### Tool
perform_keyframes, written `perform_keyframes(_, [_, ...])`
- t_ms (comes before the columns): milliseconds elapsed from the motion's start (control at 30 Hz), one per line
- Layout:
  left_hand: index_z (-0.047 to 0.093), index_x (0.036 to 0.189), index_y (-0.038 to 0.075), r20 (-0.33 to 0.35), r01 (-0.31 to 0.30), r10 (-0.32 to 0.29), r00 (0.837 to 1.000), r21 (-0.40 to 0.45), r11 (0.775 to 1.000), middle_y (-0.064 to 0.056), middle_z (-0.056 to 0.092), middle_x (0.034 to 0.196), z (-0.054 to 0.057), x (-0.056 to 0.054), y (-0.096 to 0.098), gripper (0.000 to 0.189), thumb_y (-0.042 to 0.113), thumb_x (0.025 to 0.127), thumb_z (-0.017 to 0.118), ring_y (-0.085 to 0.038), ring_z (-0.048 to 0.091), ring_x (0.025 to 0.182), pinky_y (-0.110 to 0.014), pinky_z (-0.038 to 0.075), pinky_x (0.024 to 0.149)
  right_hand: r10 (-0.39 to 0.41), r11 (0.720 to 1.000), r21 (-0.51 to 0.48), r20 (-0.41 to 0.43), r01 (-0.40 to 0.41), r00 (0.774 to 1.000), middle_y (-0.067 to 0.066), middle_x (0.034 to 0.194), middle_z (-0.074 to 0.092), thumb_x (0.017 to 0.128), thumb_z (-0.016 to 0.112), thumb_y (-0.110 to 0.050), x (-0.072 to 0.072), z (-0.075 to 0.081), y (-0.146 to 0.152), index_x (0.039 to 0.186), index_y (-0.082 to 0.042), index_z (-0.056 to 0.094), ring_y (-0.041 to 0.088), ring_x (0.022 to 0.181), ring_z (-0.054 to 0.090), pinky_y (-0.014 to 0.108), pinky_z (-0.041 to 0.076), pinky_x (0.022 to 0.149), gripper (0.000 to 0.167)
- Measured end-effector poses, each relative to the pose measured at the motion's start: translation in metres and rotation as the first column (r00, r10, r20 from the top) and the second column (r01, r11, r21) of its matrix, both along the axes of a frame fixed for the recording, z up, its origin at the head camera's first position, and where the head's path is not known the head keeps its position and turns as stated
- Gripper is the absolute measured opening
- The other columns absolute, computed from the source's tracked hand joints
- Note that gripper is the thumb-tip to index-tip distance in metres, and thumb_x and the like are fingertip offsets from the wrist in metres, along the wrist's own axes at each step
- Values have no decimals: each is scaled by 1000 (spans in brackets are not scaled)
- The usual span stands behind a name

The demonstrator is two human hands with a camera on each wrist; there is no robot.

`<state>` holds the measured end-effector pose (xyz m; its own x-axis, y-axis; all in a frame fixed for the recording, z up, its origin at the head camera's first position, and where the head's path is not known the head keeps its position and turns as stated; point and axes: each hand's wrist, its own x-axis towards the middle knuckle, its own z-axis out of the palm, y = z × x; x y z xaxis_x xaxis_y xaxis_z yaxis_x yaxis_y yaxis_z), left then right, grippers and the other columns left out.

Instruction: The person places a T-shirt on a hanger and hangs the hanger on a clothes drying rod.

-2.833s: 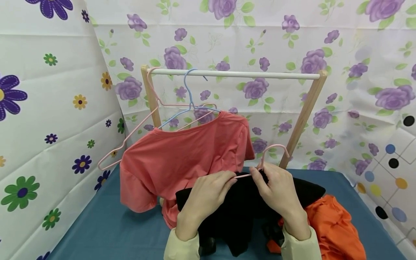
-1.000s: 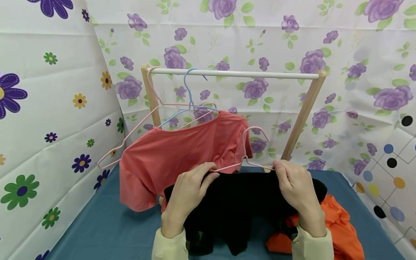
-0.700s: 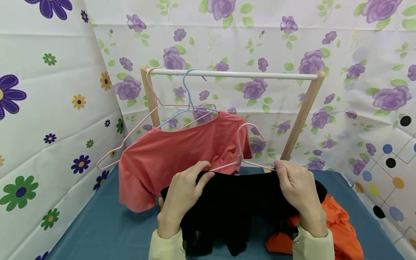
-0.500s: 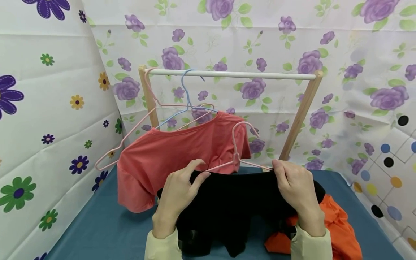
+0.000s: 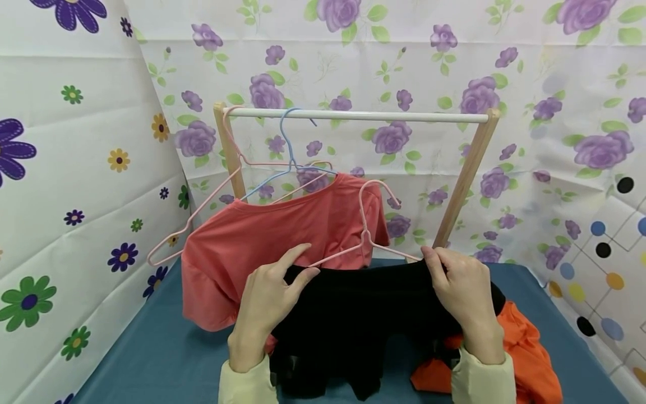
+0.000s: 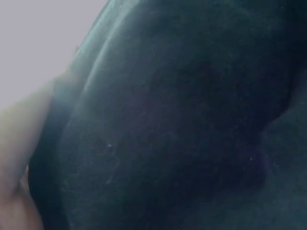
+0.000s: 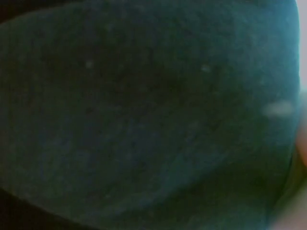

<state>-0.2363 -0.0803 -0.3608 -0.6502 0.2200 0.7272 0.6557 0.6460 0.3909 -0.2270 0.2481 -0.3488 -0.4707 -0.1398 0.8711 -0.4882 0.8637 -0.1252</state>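
A black shirt hangs spread between both hands over the table, a pink hanger inside its neckline with the hook upright. My left hand holds the shirt's left shoulder, thumb on the front near the hanger arm and index finger raised apart from it; its other fingers are hidden. At the other shoulder, my right hand grips the shirt's edge and the hanger arm between thumb and curled fingers. Dark cloth fills most of the left wrist view. The right wrist view shows the same cloth up close.
Behind the hands stands a rack with wooden posts and a white rod. From it hang a pink hanger and a blue hanger bearing a coral T-shirt. An orange garment lies on the blue tabletop at right.
The hands have spread apart from the hanger's middle to the two shoulders. My left hand has slid further left, its index finger lifting away from the thumb, and the hook has risen and shifted left.
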Motion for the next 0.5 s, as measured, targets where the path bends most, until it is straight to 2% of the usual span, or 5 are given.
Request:
perform_keyframes(233, [66, 125, 25, 8, -74, 74, 997, 13, 997, 16, 29, 46, -1, -2, 0, 42, 44, 87, 71, -4, 25, 39, -26, 27, 40, -4, 1000, 23, 15, 4, 1000, -8, 52, 21, 99, 59, -26, -2, 0, 2, 57, -21, 33, 5, 42, 19, 26, 16, 44, 50])
perform_keyframes(500, [69, 120, 22, -41, -90, 90, 995, -2, 996, 16, 31, 48, -3, -3, -1, 38, 39, 86, 73, -2, 27, 41, -25, 28, 40, 19, 999, 24, 56, -21, 998, -10, 53, 20, 97, 62, -22, -2, -2, 3, 57, -22, 33, 4, 43, 18, 25, 17, 44, 49])
